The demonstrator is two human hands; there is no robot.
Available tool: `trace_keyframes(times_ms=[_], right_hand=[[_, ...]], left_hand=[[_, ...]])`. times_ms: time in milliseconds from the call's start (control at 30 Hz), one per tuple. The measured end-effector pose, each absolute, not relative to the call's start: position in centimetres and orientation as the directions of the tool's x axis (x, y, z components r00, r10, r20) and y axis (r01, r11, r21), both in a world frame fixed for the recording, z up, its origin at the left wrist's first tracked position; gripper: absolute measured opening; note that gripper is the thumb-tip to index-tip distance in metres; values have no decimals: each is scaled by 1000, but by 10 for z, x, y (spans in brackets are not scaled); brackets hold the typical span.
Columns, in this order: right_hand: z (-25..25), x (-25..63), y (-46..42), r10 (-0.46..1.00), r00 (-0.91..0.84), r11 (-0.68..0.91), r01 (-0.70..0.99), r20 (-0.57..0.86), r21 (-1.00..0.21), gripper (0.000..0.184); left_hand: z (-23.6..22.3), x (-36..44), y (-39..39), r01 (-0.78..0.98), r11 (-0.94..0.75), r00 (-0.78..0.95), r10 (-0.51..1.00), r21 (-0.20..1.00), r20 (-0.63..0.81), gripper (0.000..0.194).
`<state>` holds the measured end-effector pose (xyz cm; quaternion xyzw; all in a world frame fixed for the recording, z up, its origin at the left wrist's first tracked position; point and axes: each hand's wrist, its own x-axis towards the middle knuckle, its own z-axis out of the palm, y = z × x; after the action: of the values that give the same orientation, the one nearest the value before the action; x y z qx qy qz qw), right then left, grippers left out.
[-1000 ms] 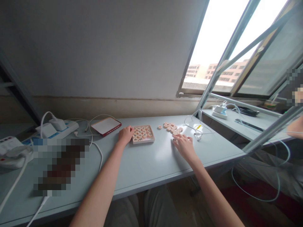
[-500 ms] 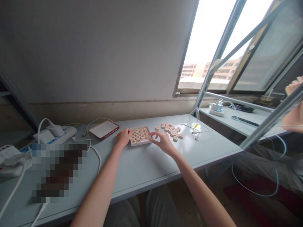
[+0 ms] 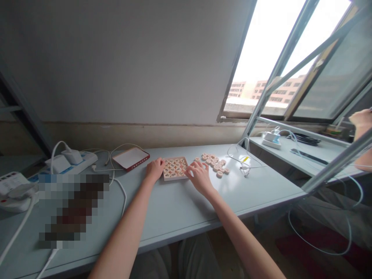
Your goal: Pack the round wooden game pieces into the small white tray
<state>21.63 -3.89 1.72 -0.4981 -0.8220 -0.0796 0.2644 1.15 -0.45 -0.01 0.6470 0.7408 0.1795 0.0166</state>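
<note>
A shallow box (image 3: 175, 179) holds rows of round wooden xiangqi pieces with black characters on top. At its left side, my left hand (image 3: 155, 169) grips the wall with curled fingers. My right hand (image 3: 200, 177) is at the right edge of the box, fingers bent but apart, and no piece shows in them. The fingertips partly cover the box's right side. More loose xiangqi pieces (image 3: 216, 163) lie scattered on the table beyond my right hand, their faces too small to read.
A red-sided lid (image 3: 138, 166), white inside, lies left of the box. Power strips (image 3: 78, 164) and white cables occupy the table's left. Another cable (image 3: 244, 168) lies right of the pieces. Metal frame bars (image 3: 314, 182) rise on the right; another person's arm (image 3: 363, 135) shows beyond.
My right hand has drawn back slightly from over the pieces to the box's right edge, its fingers spreading from a pinch. My left hand stays on the box. The view has shifted a little.
</note>
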Motion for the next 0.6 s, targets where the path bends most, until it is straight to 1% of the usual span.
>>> trace_keyframes(times_ms=[133,200,267,333,433,533,600], right_hand=[[14,211,-41,771,-415,527,842,483,-119,24],[16,212,-41,763,-418,530,841,493,-107,23],[19,218,-41,762,-385,500,861,521,-95,23],[21,232,-40,769,-312,423,903,558,-77,21],[20,267,-40,781,-189,256,966,595,-29,18],[13,303,-45,818,-115,126,992,563,19,21],[7,320,-50,840,-108,104,994,531,38,21]], left_hand=[[-1,11,-4,958,84,-148,963,275,224,33],[-1,10,-4,961,73,-137,964,268,230,33],[-1,10,-3,962,72,-134,965,265,227,34],[-2,9,-2,961,76,-137,967,267,216,34],[-2,8,0,959,76,-138,967,274,213,33],[-3,8,0,957,71,-136,967,283,217,34],[-3,8,-1,956,74,-138,967,284,214,35]])
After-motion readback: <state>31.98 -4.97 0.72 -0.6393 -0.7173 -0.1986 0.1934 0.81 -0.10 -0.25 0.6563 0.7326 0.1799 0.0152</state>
